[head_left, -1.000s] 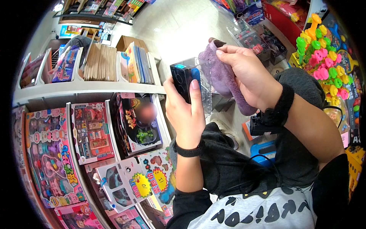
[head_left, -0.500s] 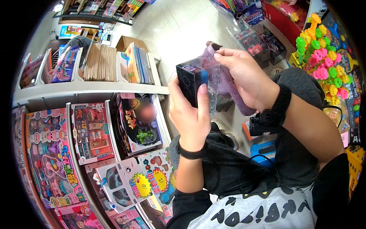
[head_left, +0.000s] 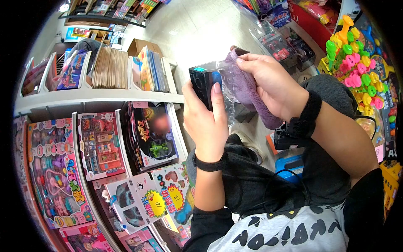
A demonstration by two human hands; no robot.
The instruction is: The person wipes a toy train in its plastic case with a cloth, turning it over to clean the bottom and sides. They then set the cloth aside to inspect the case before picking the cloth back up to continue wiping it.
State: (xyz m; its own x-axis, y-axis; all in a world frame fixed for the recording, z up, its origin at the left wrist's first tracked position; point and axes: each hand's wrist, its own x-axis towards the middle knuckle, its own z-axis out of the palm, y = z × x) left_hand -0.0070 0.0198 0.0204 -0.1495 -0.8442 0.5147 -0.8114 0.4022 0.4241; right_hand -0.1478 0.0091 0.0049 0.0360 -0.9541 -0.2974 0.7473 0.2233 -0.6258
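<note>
My left hand (head_left: pixel 208 122) is wrapped round a small box (head_left: pixel 202 86) with a black base and a clear plastic cover; something blue shows inside beside my thumb. A purple cloth (head_left: pixel 247 90) hangs from my right hand (head_left: pixel 270 80), pinched between thumb and fingers. The cloth's near edge lies against the clear side of the box. Both hands are held above my lap, close together.
On the left stand white shelves (head_left: pixel 105 97) with books and boxed toys. Clear bins (head_left: pixel 279 50) sit on the floor ahead. Colourful plastic toys (head_left: pixel 357 63) hang at the right. A blue case (head_left: pixel 290 168) lies beside my legs.
My left hand and the box have shifted slightly left, and the box has turned a little. The cloth hangs a bit further right at its lower end.
</note>
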